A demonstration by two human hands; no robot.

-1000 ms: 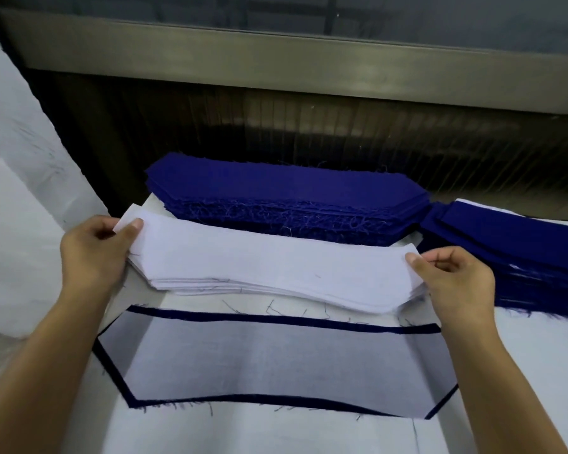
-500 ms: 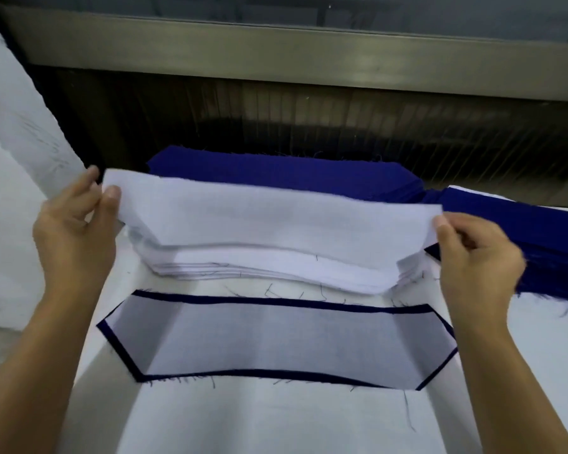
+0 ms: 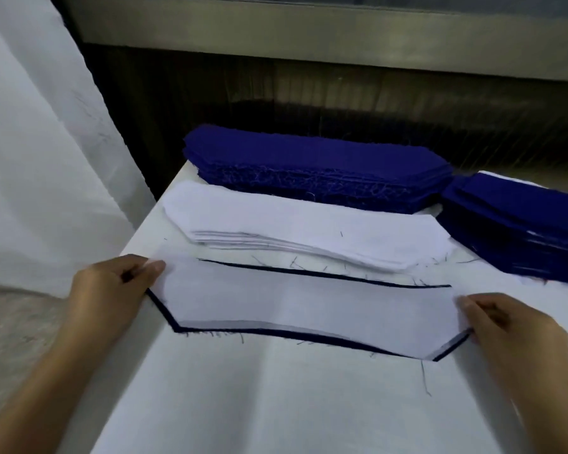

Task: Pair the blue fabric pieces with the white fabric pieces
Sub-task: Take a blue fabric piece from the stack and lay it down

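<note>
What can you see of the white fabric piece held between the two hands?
The white fabric piece is a long, thin strip with angled ends and a curved near edge. It lies almost flat over a blue fabric piece, whose dark edge shows along its far and near sides. The left hand pinches its left end, the right hand its right end.

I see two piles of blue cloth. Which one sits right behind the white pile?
The blue pile at the back centre, its frayed edge running along the white pile. The other blue pile lies off to the right.
</note>
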